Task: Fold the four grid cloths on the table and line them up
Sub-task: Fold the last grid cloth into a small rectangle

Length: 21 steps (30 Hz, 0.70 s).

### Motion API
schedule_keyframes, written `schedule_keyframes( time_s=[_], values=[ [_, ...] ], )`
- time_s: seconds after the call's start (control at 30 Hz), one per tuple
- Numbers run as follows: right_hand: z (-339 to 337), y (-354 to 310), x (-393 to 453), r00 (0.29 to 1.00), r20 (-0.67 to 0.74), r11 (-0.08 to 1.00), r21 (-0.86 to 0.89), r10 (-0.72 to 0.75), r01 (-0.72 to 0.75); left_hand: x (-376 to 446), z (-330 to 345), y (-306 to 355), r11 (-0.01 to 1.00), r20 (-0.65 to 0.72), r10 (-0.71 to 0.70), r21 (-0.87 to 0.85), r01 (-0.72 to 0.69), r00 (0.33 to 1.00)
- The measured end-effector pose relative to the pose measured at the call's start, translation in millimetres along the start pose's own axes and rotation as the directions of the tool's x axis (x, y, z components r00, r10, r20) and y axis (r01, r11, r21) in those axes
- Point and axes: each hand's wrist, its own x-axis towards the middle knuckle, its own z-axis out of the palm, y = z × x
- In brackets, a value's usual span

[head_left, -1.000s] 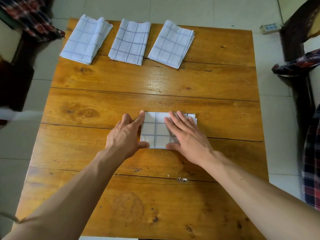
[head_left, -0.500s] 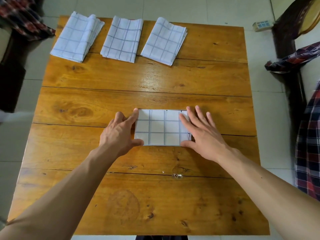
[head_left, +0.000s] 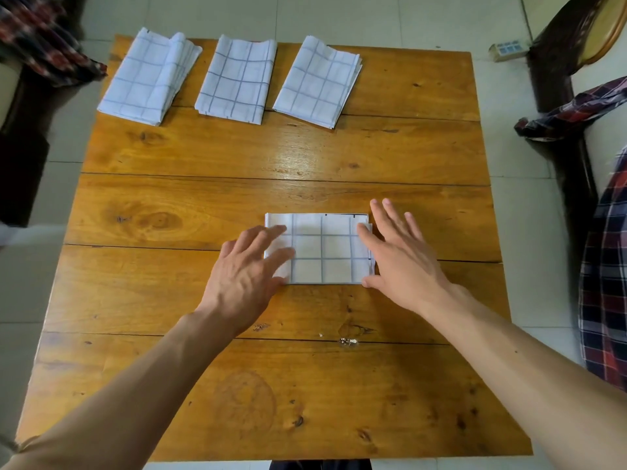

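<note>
Wooden tabletop (head_left: 237,157), four white grid cloths on it. Three folded and lined up along the far edge toward the far left corner: first folded cloth (head_left: 146,78) nearest that corner, second folded cloth (head_left: 235,79) just beside, third folded cloth (head_left: 317,81) just beside again, each slightly skewed. Far right stretch of that edge bare wood.

Fourth cloth (head_left: 325,249) folded into a small rectangle, lying flat near the middle of the tabletop, a little toward the right edge and well apart from the row.

Left hand (head_left: 247,276) spread, fingers straight, fingertips resting on the left end of the fourth cloth. Right hand (head_left: 400,259) spread likewise, flat along the right end, thumb at the near right corner, fingers reaching past the far right corner onto the wood. Nothing pinched by either.

Likely step: last smoothing done, lift and carry to the far edge still to come.

Risks from here. Layers visibly stepped at the right end, so a one-sided lift or a grab by the top ply alone could let the fold spring open. Sliding across the planks instead of lifting could drag the lower layers and skew the packet. Setting down too close could nudge the third folded cloth and spoil the line; setting down crooked would add to the slant in the row.
</note>
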Motion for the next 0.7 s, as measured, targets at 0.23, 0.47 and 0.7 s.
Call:
schedule_keyframes(
  time_s=[0.23,0.47,0.7],
  values=[
    [5.0,-31.4,-10.6,0.983,-0.167,0.991,0.099,-0.072,0.089,5.5,-6.7,1.6,0.999,0.114,0.038,-0.034,-0.034,0.993],
    [14.0,-39.7,-9.1,0.976,-0.197,0.983,0.176,0.095,-0.06,12.5,-14.7,15.0,0.981,0.206,0.071,0.166,-0.106,0.976],
    [12.1,-40.4,-5.8,0.978,-0.172,0.981,0.174,0.12,-0.09,13.5,-13.4,22.8,0.968,0.158,0.049,0.235,-0.086,0.986]
  ],
)
